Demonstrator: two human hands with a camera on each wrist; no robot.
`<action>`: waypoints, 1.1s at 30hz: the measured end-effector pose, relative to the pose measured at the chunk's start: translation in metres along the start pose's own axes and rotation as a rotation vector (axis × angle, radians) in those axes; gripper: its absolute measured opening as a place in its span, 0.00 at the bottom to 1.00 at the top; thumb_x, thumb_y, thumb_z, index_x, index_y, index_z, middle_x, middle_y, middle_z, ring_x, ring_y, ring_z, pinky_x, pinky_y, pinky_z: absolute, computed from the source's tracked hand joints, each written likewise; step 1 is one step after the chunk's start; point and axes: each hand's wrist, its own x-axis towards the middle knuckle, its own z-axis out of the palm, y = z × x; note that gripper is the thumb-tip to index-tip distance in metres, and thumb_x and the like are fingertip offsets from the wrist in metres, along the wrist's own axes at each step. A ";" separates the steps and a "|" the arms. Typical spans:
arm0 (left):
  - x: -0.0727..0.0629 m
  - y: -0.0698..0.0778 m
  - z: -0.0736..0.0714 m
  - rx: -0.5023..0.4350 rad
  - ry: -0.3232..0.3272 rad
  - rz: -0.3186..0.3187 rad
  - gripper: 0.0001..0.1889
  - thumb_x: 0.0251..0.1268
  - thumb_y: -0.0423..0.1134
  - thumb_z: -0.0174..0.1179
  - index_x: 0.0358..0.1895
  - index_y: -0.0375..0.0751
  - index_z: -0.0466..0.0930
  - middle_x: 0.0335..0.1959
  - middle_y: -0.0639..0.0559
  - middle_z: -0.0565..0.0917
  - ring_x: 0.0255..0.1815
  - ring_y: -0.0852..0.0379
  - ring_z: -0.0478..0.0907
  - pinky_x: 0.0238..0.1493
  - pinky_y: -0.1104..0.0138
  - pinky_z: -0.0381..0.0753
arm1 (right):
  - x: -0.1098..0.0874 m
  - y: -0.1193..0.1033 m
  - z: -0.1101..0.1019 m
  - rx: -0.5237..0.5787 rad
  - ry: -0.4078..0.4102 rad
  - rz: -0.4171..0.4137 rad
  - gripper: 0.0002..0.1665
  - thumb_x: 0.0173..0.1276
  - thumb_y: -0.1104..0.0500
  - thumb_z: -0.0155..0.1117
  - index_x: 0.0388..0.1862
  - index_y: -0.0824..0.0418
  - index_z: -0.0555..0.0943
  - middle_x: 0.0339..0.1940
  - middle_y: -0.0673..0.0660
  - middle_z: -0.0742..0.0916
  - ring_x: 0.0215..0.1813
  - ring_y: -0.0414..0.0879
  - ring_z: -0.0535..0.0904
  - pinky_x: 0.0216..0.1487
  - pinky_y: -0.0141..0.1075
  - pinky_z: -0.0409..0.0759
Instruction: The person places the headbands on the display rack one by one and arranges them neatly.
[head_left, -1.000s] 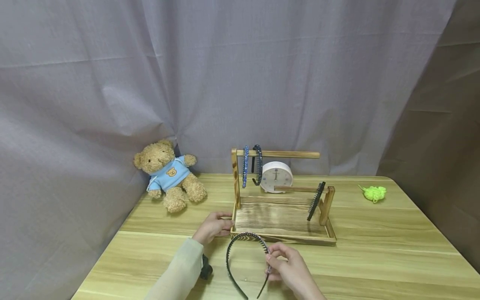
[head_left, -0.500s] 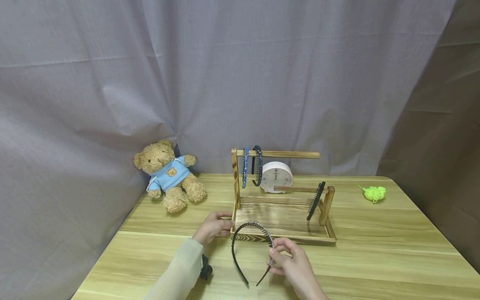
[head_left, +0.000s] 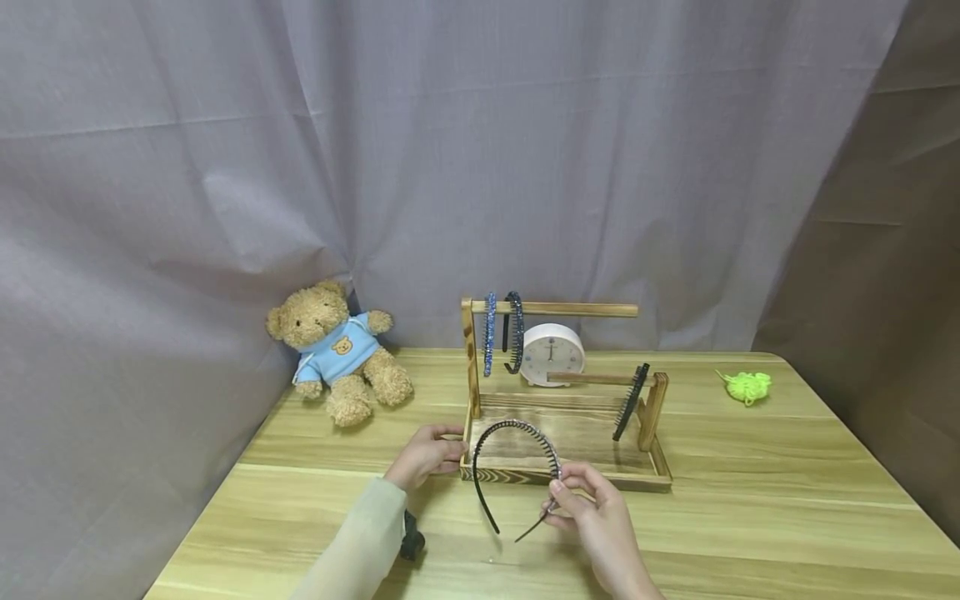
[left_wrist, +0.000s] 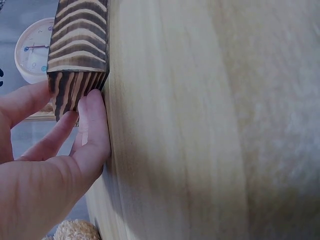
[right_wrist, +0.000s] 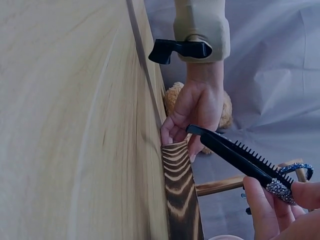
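Note:
In the head view my right hand (head_left: 596, 517) pinches a black toothed headband (head_left: 478, 483) by its glittery right side. The band stands arch-up in front of the wooden rack (head_left: 570, 482), its top overlapping the tray there. My left hand (head_left: 427, 457) holds the left end of the rack's tray, thumb at the rim and fingers against the end wall, as the left wrist view shows. From the rack's upper bar hang a blue headband (head_left: 490, 333) and a dark sparkling headband (head_left: 517, 333). Another black headband (head_left: 632, 402) leans on the lower bar.
A round white clock (head_left: 552, 354) stands behind the rack. To the left sits a teddy bear (head_left: 337, 350) in a blue shirt, and a neon green yarn bundle (head_left: 747, 387) lies at the right. Grey curtain (head_left: 480, 167) hangs behind the table.
My right hand has raised the headband and carried it slightly right and toward the rack, its arch now in front of the tray floor. The left hand has stayed at the tray's end.

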 end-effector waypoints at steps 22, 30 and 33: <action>-0.002 0.000 0.000 -0.035 -0.016 0.021 0.24 0.67 0.29 0.57 0.64 0.22 0.66 0.48 0.31 0.81 0.43 0.50 0.84 0.53 0.55 0.85 | 0.003 -0.007 -0.005 -0.022 0.038 -0.096 0.16 0.68 0.69 0.61 0.53 0.72 0.73 0.37 0.54 0.83 0.37 0.42 0.85 0.43 0.38 0.88; 0.000 -0.002 0.000 -0.029 -0.009 0.018 0.24 0.67 0.29 0.58 0.64 0.22 0.67 0.47 0.31 0.82 0.41 0.53 0.84 0.53 0.55 0.85 | 0.004 -0.011 -0.008 -0.056 0.058 -0.116 0.17 0.68 0.68 0.61 0.54 0.71 0.73 0.38 0.51 0.84 0.38 0.42 0.85 0.44 0.35 0.87; 0.000 -0.002 0.000 -0.027 -0.007 0.015 0.24 0.67 0.30 0.58 0.64 0.23 0.67 0.47 0.32 0.82 0.41 0.53 0.84 0.52 0.56 0.85 | 0.005 -0.012 -0.008 -0.063 0.072 -0.130 0.16 0.68 0.69 0.61 0.54 0.71 0.73 0.37 0.49 0.83 0.38 0.43 0.85 0.44 0.35 0.87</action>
